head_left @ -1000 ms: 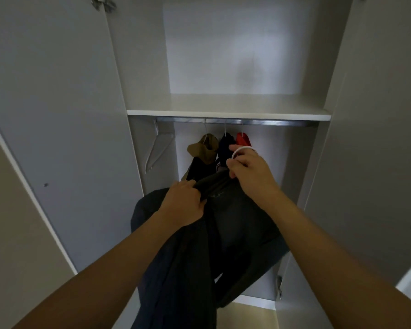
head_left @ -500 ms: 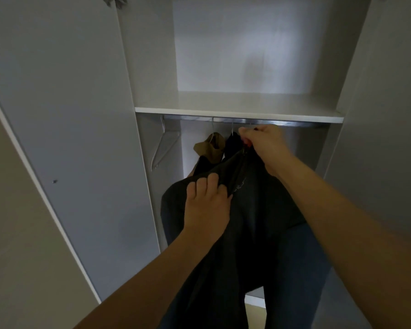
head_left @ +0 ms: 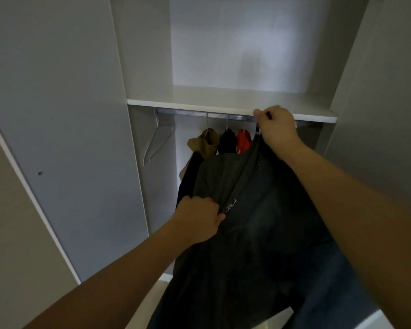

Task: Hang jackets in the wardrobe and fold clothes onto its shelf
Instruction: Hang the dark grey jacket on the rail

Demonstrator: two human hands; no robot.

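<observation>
The right hand (head_left: 277,129) is raised to the rail (head_left: 188,112) just under the front edge of the shelf (head_left: 223,98), fingers closed on the top of a dark jacket (head_left: 259,233). The left hand (head_left: 199,217) grips the jacket's left front lower down. Brown (head_left: 205,143), black (head_left: 227,143) and red (head_left: 243,140) garments hang left of it; a bare hanger (head_left: 157,141) hangs by the left wall, open rail between. Both doors (head_left: 57,115) stand open.
</observation>
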